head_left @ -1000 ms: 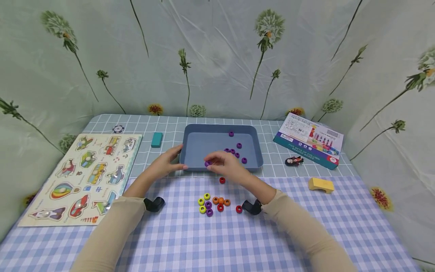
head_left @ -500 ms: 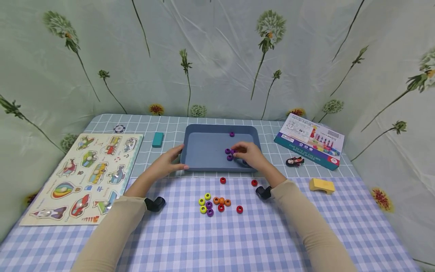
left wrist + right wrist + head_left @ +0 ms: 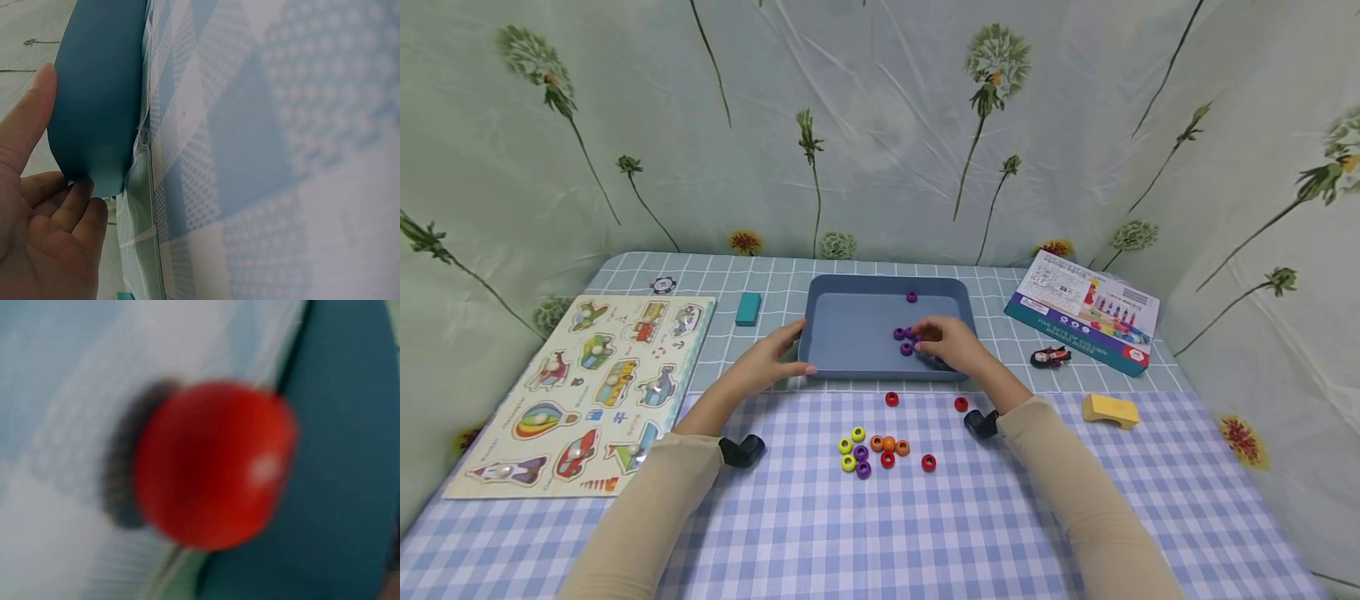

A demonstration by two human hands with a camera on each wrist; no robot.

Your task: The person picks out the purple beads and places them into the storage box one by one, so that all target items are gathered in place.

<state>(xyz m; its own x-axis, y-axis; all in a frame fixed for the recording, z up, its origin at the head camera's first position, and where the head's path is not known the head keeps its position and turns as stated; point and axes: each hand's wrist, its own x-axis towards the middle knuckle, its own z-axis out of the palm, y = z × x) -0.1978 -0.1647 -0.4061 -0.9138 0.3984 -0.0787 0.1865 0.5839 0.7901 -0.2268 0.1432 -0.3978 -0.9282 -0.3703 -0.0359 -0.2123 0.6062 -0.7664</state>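
A blue-grey tray (image 3: 857, 308) stands at the back middle, holding several purple beads (image 3: 906, 349). My left hand (image 3: 766, 358) grips its near left corner, thumb at the front wall and fingers at the side; in the left wrist view those fingers (image 3: 78, 206) bend against the tray wall. Inside the tray's right half, my right hand (image 3: 951, 343) pinches at a purple bead, with others close by its fingertips; the hand hides part of the group. A lone purple bead (image 3: 912, 297) lies near the back wall. The right wrist view shows a blurred red bead (image 3: 215, 465) before the tray wall.
Yellow (image 3: 847, 462), orange (image 3: 889, 444), red (image 3: 928, 462) and purple beads (image 3: 863, 470) lie on the checked cloth. A picture puzzle board (image 3: 587, 392) is left, beside a teal block (image 3: 748, 308). A box (image 3: 1086, 308), small figure (image 3: 1050, 357) and yellow block (image 3: 1110, 411) are right.
My right hand has moved right from the tray's front wall, where it held a purple bead, to the bead group. Some purple beads have shifted left, closer together. My left hand stays put.
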